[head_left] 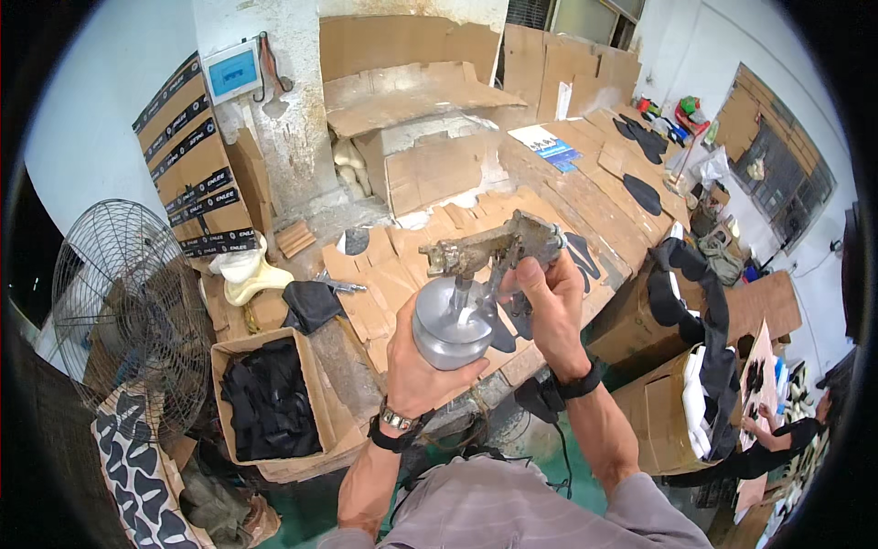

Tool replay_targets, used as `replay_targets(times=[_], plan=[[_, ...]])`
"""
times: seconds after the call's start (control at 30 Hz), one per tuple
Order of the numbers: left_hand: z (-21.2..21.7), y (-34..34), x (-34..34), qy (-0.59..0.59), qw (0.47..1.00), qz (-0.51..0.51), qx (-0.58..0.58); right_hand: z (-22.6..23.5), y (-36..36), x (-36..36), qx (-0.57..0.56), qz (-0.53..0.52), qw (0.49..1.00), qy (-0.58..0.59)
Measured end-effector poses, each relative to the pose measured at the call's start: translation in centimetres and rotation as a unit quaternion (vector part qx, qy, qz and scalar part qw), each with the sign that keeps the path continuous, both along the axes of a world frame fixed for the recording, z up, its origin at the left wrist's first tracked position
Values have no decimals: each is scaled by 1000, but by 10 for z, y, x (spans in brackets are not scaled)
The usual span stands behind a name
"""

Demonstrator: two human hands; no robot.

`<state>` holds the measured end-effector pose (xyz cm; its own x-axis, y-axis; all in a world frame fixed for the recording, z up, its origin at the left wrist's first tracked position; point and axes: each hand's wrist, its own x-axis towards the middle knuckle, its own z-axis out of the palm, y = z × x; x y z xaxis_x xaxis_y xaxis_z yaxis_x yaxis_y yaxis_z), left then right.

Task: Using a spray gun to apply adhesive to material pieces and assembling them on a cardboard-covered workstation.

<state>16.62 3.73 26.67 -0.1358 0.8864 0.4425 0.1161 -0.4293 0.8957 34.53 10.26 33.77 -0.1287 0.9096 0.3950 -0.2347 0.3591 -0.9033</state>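
A worn, crusted spray gun [485, 252] with a round metal cup [451, 331] under it is held up over the workbench in front of me. My left hand [413, 364] is closed around the cup's left side and underside. Gripping the gun's right end is my right hand [553, 309], with its thumb on the near side; some of its fingers are hidden behind the gun. Dark flat cut pieces [581, 256] lie on the cardboard beyond the right hand. A dark cloth-like piece [311, 305] rests on the bench to the left.
Cardboard sheets [407, 274] cover the bench. At its left stand an open box [322, 403] of black pieces and a cream foot-shaped form [258, 282]. A caged fan [128, 320] is far left. Boxes [654, 403] stand right, and a co-worker [788, 439] sits further right.
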Motion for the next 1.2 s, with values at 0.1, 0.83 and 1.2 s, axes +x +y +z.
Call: replay_targets(times=[0.1, 0.83, 1.2], plan=[[-7, 1, 7, 13, 996, 76, 40, 3, -13, -7, 215, -294, 897, -251], [-22, 22, 39, 74, 964, 247, 61, 12, -19, -49, -1, -58, 959, -278], [-10, 15, 37, -21, 986, 162, 36, -4, -6, -34, 34, -2, 958, -285]])
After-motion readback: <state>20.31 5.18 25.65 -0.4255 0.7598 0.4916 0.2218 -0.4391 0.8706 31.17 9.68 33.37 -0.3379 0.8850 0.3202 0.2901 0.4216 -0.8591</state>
